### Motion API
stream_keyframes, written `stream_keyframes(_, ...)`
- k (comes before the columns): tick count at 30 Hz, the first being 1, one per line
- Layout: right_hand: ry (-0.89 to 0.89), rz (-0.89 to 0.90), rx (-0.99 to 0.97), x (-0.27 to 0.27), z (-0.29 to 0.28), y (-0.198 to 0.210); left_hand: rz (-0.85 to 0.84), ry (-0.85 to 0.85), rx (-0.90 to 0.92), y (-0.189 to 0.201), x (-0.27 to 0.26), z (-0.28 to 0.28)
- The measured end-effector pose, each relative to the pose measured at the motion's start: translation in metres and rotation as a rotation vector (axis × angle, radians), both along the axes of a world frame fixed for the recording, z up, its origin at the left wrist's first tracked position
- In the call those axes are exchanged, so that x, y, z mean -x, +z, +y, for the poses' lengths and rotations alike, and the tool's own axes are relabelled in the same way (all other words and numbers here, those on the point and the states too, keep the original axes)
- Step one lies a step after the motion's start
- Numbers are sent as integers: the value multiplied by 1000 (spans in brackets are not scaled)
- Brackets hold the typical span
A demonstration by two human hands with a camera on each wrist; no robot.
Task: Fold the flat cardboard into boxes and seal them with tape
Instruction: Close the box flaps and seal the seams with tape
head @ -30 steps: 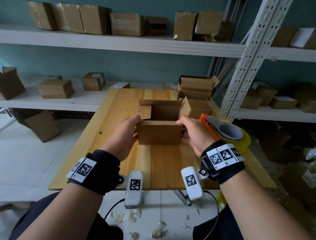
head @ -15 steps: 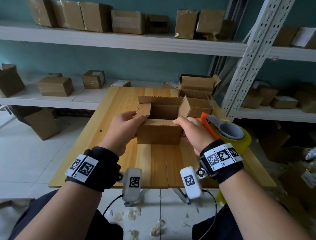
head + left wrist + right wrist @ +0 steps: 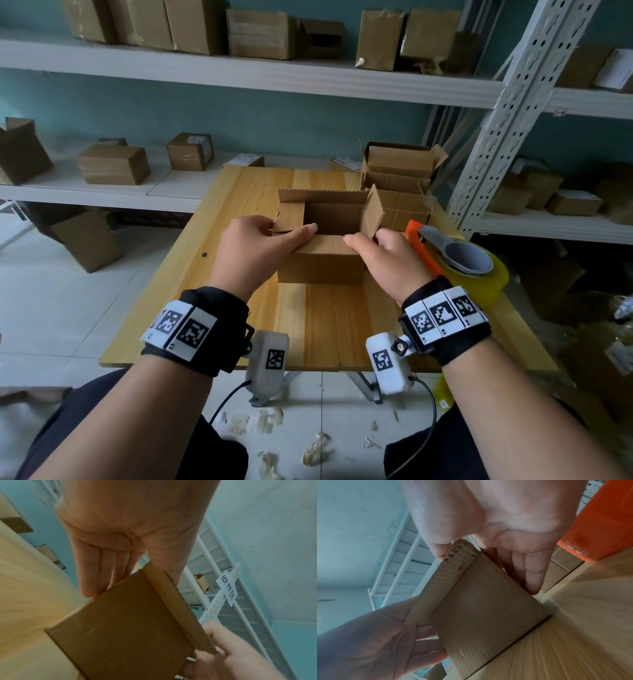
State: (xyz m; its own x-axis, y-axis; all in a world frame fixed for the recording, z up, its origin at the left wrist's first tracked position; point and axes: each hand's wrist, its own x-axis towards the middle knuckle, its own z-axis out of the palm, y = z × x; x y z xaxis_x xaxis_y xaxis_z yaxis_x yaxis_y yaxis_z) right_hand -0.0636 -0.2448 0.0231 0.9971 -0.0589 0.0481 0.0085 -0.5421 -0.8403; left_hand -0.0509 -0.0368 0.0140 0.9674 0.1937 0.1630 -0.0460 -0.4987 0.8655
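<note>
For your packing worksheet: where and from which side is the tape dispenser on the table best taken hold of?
Grip the tape dispenser by its grey handle, coming from above on the right: the handle lies on top and points toward the person, just beside the right hand.

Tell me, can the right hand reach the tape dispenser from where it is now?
Probably yes. The tape dispenser lies on the table just beside the right hand, with nothing between them. But that hand now grips the box with the left hand, so it must let go first.
</note>
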Motion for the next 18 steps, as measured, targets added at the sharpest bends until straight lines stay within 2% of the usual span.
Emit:
stream_keyframes(4,17,45,34,0,0,1,-45,15,-56,-1,-2,0)
stream_keyframes(9,36,110,-48,-2,-1,1,-84,34,20,-2,-2,2)
stream_keyframes(18,-12,168,-192,-7,1,-3,-37,49,105,-8,-2,3)
